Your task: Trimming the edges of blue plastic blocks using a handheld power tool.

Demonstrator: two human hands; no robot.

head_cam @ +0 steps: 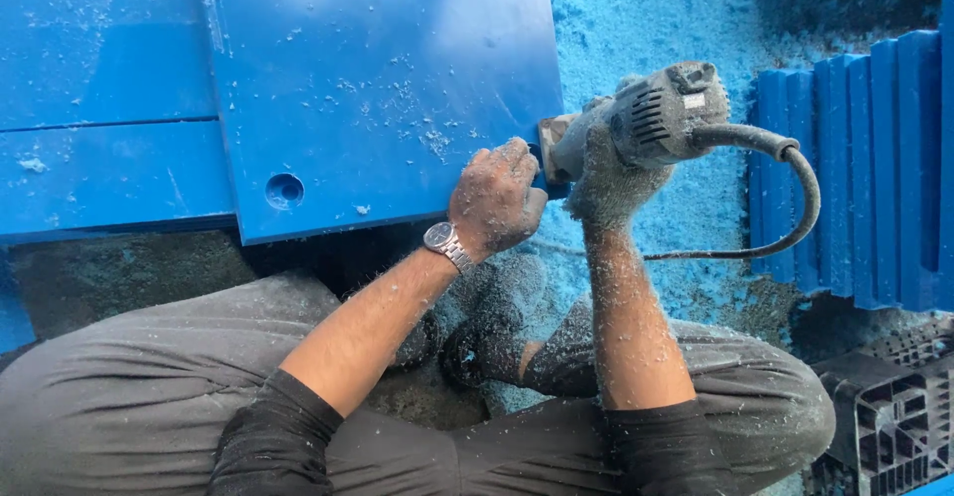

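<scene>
- A large blue plastic panel (378,88) lies flat at upper left, a round hole (284,190) near its lower edge, with another blue slab (99,108) beside it.
- The left hand (494,198), with a wristwatch (446,244), rests at the panel's right corner, fingers curled against the edge.
- The right hand (608,180), fingers closed, grips a grey power tool (636,118) whose head meets the panel's right edge.
- The tool's cable (795,198) loops right over blue shavings (656,19) towards stacked blue ribbed pieces (874,158).

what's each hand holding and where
Right hand grips the grey power tool round its body. Left hand rests at the blue panel edge, beside the tool's head.
</scene>
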